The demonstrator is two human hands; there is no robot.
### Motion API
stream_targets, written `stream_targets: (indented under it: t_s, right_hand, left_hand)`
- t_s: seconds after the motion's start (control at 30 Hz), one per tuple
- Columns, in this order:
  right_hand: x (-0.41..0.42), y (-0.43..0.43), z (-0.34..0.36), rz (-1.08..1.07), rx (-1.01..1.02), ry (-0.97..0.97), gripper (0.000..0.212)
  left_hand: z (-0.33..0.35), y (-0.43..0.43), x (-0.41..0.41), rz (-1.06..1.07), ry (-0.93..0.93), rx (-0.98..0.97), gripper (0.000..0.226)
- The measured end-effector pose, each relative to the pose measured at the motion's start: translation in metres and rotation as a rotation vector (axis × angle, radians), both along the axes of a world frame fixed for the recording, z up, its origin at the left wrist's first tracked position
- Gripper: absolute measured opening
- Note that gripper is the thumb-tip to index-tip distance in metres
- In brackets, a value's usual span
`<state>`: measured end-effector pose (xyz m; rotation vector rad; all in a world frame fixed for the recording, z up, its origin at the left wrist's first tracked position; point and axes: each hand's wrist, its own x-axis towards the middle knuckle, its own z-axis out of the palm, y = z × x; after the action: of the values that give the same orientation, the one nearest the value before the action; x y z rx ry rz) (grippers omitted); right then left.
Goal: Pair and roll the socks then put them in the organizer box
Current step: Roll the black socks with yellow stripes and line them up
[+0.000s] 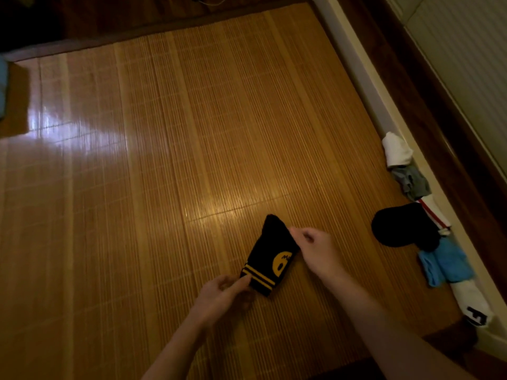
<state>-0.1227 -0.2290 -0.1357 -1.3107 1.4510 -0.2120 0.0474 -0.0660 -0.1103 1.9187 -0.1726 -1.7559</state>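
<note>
head view: dim warm light, camera looks down on a bamboo mat [164, 160].
smiley sock [270, 256]: black with yellow stripes and a yellow face. It lies flat on the mat, near centre, cuff near, toe far. One sock or two stacked, cannot tell.
left hand [222, 294]: fingers curled, pinching the striped cuff at its left corner.
right hand [315, 250]: fingers curled, pinching the sock's right edge toward the far end.
step (judged): flattening and squaring the sock, roll not started.
sock pile: along the right edge of the mat, well apart from the hands. Far to near: white sock [396, 152], grey sock [411, 181], plain black sock [397, 227] over a red-striped white sock [436, 212], blue socks [447, 263], lettered white sock [472, 303].
risk, pairing: if only one sock is under the hands, rolling now gives an unpaired roll. No matching mate shows in the pile.
risk, slip: the mat looks glossy, so the sock could slide when pushed and the roll come out loose.
risk, mix-up: dim light could get the plain black sock mistaken for the mate.
containers: organizer box not in view, so its contents cannot be told.
</note>
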Motion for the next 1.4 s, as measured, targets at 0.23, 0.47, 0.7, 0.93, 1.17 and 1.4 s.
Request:
stream_targets:
  t_s: [0.23,0.47,0.7,0.93,1.17,1.4]
  right_hand:
    - [-0.024,0.013,-0.035,0.368,-0.466,0.288,0.045]
    - [-0.01,0.015,-0.07,1.077,-0.818,0.374,0.055]
    - [-0.015,0.007,-0.104,1.262,-0.802,0.418,0.061]
    - [-0.016,0.009,-0.091,0.559,-0.63,0.559,0.061]
    - [-0.022,0.011,-0.102,1.219,-0.874,0.462,0.062]
    - [0.009,0.022,-0.073,0.383,-0.676,0.522,0.038]
  left_hand:
    - [-0.025,0.007,-0.018,-0.437,-0.789,-0.303,0.046]
    - [-0.067,-0.022,-0.064,-1.006,-1.06,-0.417,0.063]
    - [-0.108,0.007,-0.058,-1.135,-1.086,-0.39,0.069]
    - [-0.109,0.01,-0.059,-1.121,-1.122,-0.368,0.07]
    - [-0.11,0.01,-0.063,-1.149,-1.161,-0.355,0.071]
    - [-0.11,0.011,-0.07,-1.102,-1.176,-0.325,0.068]
